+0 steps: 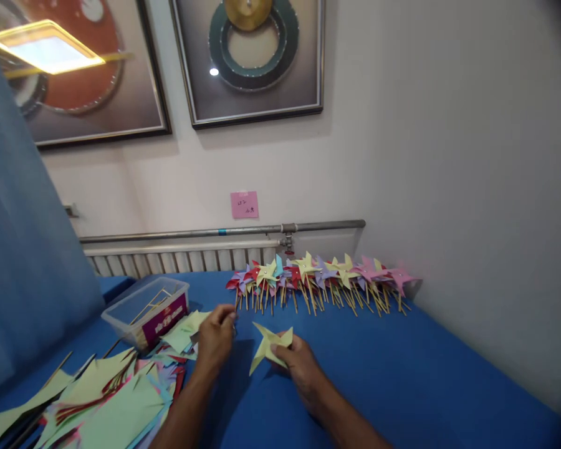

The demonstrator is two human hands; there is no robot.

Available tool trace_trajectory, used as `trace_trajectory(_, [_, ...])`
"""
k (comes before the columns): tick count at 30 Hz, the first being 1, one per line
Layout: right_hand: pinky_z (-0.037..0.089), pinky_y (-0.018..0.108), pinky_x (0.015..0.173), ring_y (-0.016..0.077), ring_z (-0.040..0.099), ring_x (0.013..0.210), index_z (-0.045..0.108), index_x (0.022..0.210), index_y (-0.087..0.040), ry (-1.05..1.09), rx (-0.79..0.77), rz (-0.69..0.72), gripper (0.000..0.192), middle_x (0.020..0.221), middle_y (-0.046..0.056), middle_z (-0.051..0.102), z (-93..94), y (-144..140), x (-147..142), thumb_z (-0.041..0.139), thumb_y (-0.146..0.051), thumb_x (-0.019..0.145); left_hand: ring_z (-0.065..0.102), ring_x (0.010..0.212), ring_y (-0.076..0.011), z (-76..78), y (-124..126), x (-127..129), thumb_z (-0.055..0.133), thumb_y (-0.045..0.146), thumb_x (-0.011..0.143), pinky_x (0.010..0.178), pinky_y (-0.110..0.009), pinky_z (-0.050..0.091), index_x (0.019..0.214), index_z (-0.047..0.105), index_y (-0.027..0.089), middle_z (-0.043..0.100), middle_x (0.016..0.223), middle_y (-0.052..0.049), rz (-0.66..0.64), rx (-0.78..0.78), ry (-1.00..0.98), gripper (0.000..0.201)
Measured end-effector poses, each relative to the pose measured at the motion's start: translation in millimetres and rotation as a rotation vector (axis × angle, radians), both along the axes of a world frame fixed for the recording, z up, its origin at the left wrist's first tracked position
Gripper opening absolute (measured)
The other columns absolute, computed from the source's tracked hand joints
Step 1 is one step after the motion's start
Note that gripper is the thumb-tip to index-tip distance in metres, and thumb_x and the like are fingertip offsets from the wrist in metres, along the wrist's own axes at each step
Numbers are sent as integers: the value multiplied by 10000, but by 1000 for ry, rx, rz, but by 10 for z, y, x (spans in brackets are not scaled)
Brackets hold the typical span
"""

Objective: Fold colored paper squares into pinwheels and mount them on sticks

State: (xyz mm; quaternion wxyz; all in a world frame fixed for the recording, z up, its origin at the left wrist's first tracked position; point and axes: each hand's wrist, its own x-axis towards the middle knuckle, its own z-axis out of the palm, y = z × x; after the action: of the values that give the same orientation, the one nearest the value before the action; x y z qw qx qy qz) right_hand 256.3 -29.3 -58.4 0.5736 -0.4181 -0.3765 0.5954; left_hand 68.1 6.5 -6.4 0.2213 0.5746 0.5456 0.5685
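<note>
Blue cloth covers the bench (402,386) under two framed pictures. Right hand (295,362) pinches a folded yellow pinwheel (270,347) flat on the cloth, near centre. Left hand (216,337) has its grip closed, perhaps on something small, though I cannot tell what. Finished pinwheels (322,280) lie far, paper sheets (107,399) near left. Best to keep the folded points pinned at the centre while fastening.

A pale yellow folded-paper pinwheel head (270,347) – pointed blades splayed, no stick – lies flat on the blue surface (402,374), its right edge pinched.
</note>
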Motion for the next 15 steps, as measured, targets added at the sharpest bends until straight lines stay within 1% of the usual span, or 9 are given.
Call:
trace_trajectory(1, [518, 324, 713, 199, 665, 720, 655, 915, -184, 21, -5, -24, 417, 787, 16, 712, 10, -1, 18, 843, -369, 592, 671, 721, -218, -122, -4, 97, 605, 417, 742, 690, -318, 506, 856, 680, 211, 750, 789, -54, -85, -57, -105, 247])
trace_trajectory(2, [523, 325, 715, 200, 670, 724, 655, 921, -187, 38, -6, -52, 415, 792, 18, 716, 19, -1, 35, 843, -367, 598, 653, 674, -211, -217, -3, 160, 630, 407, 717, 659, -314, 490, 820, 660, 218, 743, 750, -55, -125, -104, -202, 217])
trace_trajectory(3, [526, 325, 712, 201, 673, 723, 655, 912, -192, 49, -11, -77, 407, 795, 19, 720, 29, 1, 49, 846, -361, 594, 635, 642, -202, -286, 2, 192, 649, 403, 699, 639, -310, 476, 801, 641, 220, 737, 731, -54, -168, -148, -269, 210])
trace_trajectory(5, [525, 323, 695, 204, 673, 707, 658, 884, -204, 49, -23, -103, 380, 786, 17, 724, 43, 11, 72, 848, -353, 591, 600, 600, -181, -348, 15, 185, 666, 414, 675, 617, -297, 459, 791, 612, 209, 726, 713, -48, -213, -193, -341, 242])
trace_trajectory(7, [521, 324, 676, 207, 667, 681, 663, 864, -214, 38, -35, -115, 356, 758, 11, 721, 51, 23, 86, 845, -359, 595, 584, 594, -168, -341, 26, 134, 660, 435, 678, 619, -288, 459, 796, 594, 197, 720, 721, -42, -224, -204, -351, 273])
trace_trajectory(9, [516, 321, 656, 206, 656, 661, 663, 852, -216, 38, -45, -132, 355, 729, 5, 712, 58, 29, 90, 851, -364, 589, 589, 618, -168, -302, 26, 85, 635, 432, 716, 646, -290, 469, 807, 592, 196, 714, 735, -39, -207, -171, -310, 257])
trace_trajectory(12, [514, 312, 647, 200, 652, 669, 662, 846, -208, 54, -51, -153, 376, 735, 5, 711, 80, 16, 77, 869, -349, 566, 625, 717, -184, -249, -6, 57, 590, 369, 794, 724, -298, 476, 866, 626, 195, 709, 767, -35, -187, -80, -138, 192])
trace_trajectory(15, [515, 305, 658, 196, 657, 687, 667, 849, -202, 53, -49, -154, 376, 761, 9, 720, 111, -10, 56, 876, -326, 561, 651, 781, -196, -236, -56, 82, 592, 307, 812, 767, -303, 470, 1018, 659, 184, 722, 811, -36, -205, -65, -25, 249])
